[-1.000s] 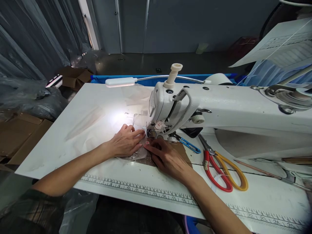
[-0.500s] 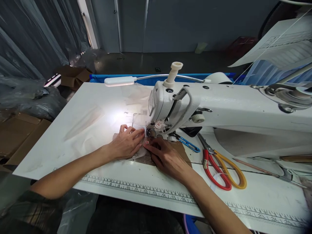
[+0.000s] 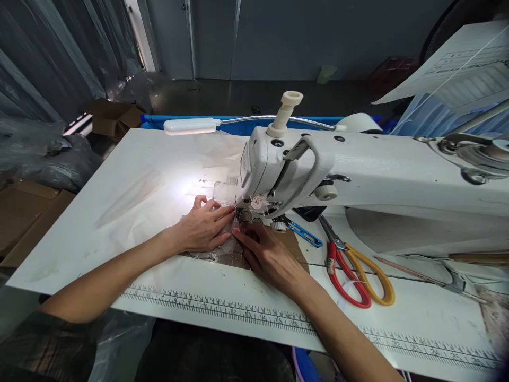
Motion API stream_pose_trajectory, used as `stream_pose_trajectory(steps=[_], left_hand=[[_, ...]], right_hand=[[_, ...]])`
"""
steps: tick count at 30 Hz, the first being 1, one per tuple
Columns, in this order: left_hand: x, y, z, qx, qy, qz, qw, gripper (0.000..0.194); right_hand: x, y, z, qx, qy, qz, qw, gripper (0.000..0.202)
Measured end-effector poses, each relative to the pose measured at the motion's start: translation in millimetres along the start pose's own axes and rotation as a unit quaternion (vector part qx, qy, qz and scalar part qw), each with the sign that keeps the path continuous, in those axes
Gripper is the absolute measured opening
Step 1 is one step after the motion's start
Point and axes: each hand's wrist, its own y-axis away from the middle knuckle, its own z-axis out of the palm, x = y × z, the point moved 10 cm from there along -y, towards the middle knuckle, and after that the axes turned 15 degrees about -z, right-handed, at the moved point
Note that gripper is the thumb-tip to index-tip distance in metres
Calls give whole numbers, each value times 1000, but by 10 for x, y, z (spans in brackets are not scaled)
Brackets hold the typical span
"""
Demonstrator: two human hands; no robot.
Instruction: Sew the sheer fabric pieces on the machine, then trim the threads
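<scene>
A white sewing machine [image 3: 374, 170] stands over the table, with its presser foot [image 3: 239, 214] just beyond my fingertips. Thin, see-through pale fabric [image 3: 228, 246] lies left of and in front of the foot, bunched in places. My left hand [image 3: 204, 225] rests flat on it, fingers stretched toward the needle area. On the other side, my right hand [image 3: 268, 254] has thumb and forefinger closed at the fabric's edge, close in front of the foot; its other fingers are curled under and partly hidden.
Right of my hands lie blue thread snips [image 3: 304, 233] and scissors [image 3: 353, 270] with red and yellow handles. A lit lamp [image 3: 191, 126] shines on the white table [image 3: 131, 212]. A printed ruler [image 3: 222, 310] runs along the front edge. Cardboard boxes [image 3: 32, 217] stand at left.
The small red-and-white tag seen by my right fingertips is no longer visible there. My left fingers lie slightly closer to the presser foot. The whole view has shifted a little.
</scene>
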Motion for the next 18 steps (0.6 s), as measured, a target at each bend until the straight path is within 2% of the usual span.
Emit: stream_pose_trajectory(steps=[18], left_hand=[[44, 10, -6, 6, 5, -25, 1000, 46]], right_hand=[[21, 22, 12, 10, -21, 7, 1000, 36]])
